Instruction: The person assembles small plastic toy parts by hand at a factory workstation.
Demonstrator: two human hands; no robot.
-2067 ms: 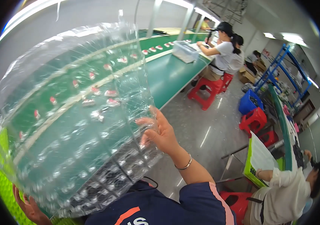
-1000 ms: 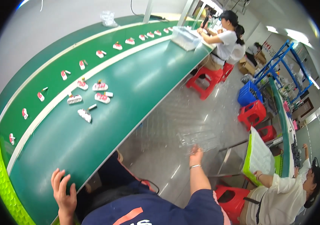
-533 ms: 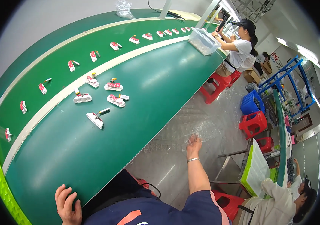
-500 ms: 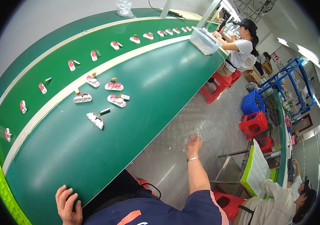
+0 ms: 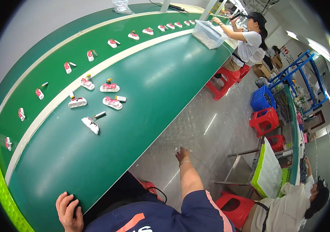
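Note:
My left hand (image 5: 69, 212) rests at the near edge of the green table (image 5: 134, 127), fingers spread and holding nothing. Out past the table's right edge, my right hand (image 5: 182, 154) is lowered over the floor. It appears to pinch the near edge of a clear plastic tray (image 5: 174, 133), whose outline is faint against the grey floor. Several small white-and-red assemblies with wired cylinders lie on the table beyond my left hand, among them a tilted one (image 5: 90, 125) and another (image 5: 112, 103). Neither hand touches them.
More such assemblies (image 5: 67, 68) line the green strip (image 5: 52, 77) behind a pale rail. A clear bin (image 5: 209, 34) stands at the far table end, near a seated person (image 5: 246, 42). Red stools (image 5: 263, 123), a blue crate (image 5: 263, 98) and another person (image 5: 288, 205) are at right.
My right hand has moved left and nearer to me, and the clear tray shows less plainly than before. My left hand stays on the table edge. The view has shifted slightly.

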